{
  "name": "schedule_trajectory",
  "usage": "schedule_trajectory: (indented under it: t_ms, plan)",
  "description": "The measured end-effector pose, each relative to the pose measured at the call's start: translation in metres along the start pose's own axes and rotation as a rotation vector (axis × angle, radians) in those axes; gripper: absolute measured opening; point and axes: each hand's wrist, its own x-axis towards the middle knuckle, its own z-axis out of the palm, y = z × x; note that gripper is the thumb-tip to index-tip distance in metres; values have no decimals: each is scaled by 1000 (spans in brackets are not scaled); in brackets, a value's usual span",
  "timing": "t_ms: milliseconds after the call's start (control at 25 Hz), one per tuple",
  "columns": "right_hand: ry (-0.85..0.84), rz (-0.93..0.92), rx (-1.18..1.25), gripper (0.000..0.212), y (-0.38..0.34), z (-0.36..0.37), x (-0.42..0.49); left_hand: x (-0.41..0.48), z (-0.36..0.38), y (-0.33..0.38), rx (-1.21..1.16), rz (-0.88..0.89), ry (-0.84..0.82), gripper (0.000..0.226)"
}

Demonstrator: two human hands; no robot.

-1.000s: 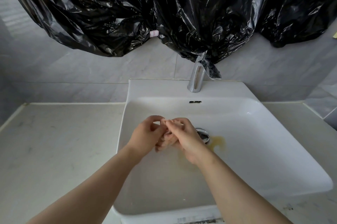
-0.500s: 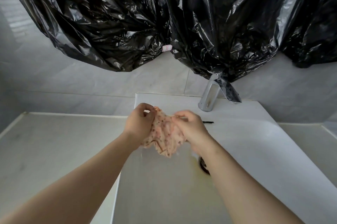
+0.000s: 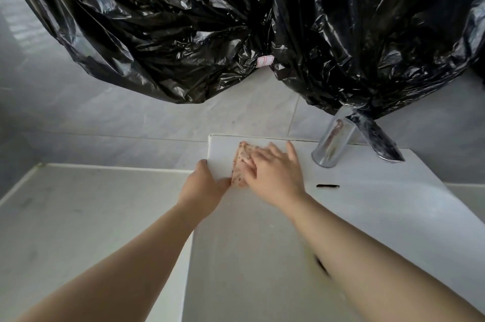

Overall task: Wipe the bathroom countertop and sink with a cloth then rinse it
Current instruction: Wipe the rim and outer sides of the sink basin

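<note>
A pink speckled cloth (image 3: 240, 167) lies flat on the back left ledge of the white sink (image 3: 367, 190). My right hand (image 3: 273, 172) presses on the cloth with fingers spread and straight, covering most of it. My left hand (image 3: 203, 184) rests on the sink's left rim beside the cloth, its thumb at the cloth's near corner; whether it pinches the cloth is unclear. The pale countertop (image 3: 91, 211) stretches away to the left of the sink.
A chrome faucet (image 3: 333, 143) stands on the ledge right of my hands. Crumpled black plastic bags (image 3: 236, 20) hang over the grey tiled wall and down onto the faucet. The overflow slot (image 3: 327, 186) and the drain (image 3: 320, 265) show inside the basin.
Both hands rose out of the basin with the bunched cloth, then laid it flat on the back left ledge. My right hand now presses it there and the view has shifted left.
</note>
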Motion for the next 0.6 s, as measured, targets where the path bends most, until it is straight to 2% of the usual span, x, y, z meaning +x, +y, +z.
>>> schedule_trajectory:
  t_ms: [80, 200, 280, 320, 360, 440, 520, 600]
  plan:
    - [6, -11, -105, 36, 16, -10, 7, -1, -2, -3, -37, -4, 4, 50]
    - [162, -115, -120, 19, 17, -19, 6, -4, 0, -2, -19, 16, 23, 48]
    - [141, -287, -152, 22, 7, -16, 5, -5, -1, -1, -6, 17, 30, 47]
    - [75, -297, -113, 28, 0, -14, 4, -5, -2, 0, -10, 9, 29, 47]
    - [5, -259, -36, 33, -4, -15, 6, -4, -2, 0, -26, 2, 25, 47]
    - [-148, 20, 36, 33, 3, -11, 15, -5, -3, -2, -61, -22, 19, 49]
    - [-173, 242, -38, 36, 8, -2, 21, -3, -3, -1, -70, -31, 13, 51]
    - [-120, 167, -81, 41, -7, 10, 28, -2, -3, -2, -84, -30, 18, 49]
